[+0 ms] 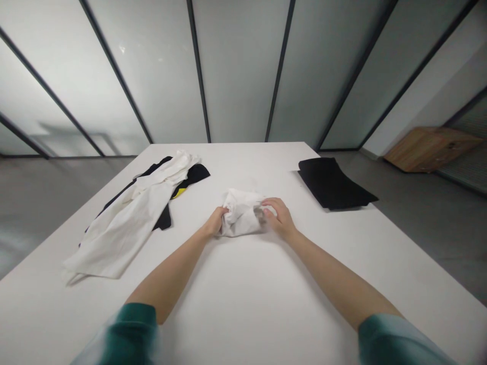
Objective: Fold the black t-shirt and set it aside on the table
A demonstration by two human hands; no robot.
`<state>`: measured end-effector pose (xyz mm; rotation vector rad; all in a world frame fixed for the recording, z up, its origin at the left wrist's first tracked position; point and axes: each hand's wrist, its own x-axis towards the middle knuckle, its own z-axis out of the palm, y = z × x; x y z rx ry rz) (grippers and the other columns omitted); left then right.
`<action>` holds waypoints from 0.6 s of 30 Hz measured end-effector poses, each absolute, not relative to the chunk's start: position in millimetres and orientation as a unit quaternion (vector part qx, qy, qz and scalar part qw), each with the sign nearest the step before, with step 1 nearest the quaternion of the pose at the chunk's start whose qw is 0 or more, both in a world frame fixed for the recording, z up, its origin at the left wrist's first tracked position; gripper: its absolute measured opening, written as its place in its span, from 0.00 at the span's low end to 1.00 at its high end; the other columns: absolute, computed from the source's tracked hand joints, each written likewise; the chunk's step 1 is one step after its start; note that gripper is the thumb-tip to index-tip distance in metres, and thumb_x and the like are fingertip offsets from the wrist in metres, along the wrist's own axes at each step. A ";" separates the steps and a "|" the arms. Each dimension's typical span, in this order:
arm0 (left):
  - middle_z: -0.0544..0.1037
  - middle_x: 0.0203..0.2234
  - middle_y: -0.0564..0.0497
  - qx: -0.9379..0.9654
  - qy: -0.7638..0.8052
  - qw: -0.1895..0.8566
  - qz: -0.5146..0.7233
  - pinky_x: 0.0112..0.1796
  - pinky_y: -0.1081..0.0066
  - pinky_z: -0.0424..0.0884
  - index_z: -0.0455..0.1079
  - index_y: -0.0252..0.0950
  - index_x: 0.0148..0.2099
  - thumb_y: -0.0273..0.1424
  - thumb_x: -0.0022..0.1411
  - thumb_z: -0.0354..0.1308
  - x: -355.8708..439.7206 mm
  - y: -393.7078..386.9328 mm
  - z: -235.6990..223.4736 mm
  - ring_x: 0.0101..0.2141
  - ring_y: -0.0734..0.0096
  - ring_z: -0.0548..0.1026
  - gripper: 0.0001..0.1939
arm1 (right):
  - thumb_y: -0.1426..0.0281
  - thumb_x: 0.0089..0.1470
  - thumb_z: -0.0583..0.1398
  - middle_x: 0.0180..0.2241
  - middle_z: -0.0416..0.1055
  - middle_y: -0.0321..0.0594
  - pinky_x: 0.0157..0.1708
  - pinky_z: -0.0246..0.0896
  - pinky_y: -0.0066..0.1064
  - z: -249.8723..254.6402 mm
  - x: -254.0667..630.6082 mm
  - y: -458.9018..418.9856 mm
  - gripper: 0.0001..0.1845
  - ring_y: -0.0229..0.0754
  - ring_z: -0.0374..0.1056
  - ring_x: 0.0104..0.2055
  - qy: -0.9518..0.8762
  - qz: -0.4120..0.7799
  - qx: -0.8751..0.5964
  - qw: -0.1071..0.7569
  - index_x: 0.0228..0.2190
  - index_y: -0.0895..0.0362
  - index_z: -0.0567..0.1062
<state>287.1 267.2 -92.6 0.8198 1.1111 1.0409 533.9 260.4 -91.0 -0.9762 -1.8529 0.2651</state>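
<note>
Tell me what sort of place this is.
Probably a plain indoor workroom rather than a home: frosted glass partitions line the far side, a large white table stands in the open with white cloth on it, and the floor is bare grey.

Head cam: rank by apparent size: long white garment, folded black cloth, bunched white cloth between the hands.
1. long white garment
2. folded black cloth
3. bunched white cloth

It sits nearest the camera, so may be smaller still.
</note>
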 end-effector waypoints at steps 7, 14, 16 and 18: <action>0.79 0.48 0.43 0.234 0.511 0.568 0.601 0.53 0.53 0.69 0.71 0.38 0.52 0.50 0.58 0.49 274.1 283.0 -77.8 0.54 0.50 0.73 0.28 | 0.63 0.60 0.57 0.45 0.75 0.48 0.51 0.61 0.44 -91.0 529.0 256.4 0.12 0.50 0.68 0.50 -0.842 0.057 -0.401 0.357 0.41 0.55 0.77; 0.69 0.58 0.38 0.547 0.644 0.053 0.532 0.62 0.54 0.55 0.64 0.34 0.59 0.33 0.60 0.53 245.9 285.2 -79.4 0.61 0.54 0.63 0.25 | 0.63 0.62 0.57 0.43 0.78 0.47 0.48 0.59 0.39 -78.1 516.2 245.4 0.15 0.48 0.71 0.47 -0.884 0.072 -0.428 0.170 0.42 0.56 0.80; 0.77 0.46 0.41 0.671 0.621 0.061 0.401 0.56 0.55 0.64 0.71 0.35 0.51 0.35 0.62 0.52 257.2 275.8 -76.4 0.51 0.54 0.73 0.17 | 0.64 0.64 0.54 0.36 0.79 0.44 0.44 0.60 0.36 -74.5 513.0 240.2 0.16 0.45 0.72 0.40 -0.890 0.102 -0.406 0.181 0.43 0.56 0.80; 0.79 0.41 0.42 0.766 0.582 0.073 0.262 0.50 0.56 0.68 0.74 0.36 0.46 0.41 0.63 0.54 271.1 265.5 -72.4 0.45 0.54 0.76 0.16 | 0.66 0.64 0.53 0.35 0.79 0.43 0.44 0.60 0.35 -74.2 511.4 238.2 0.17 0.44 0.72 0.38 -0.876 0.102 -0.421 0.211 0.45 0.57 0.79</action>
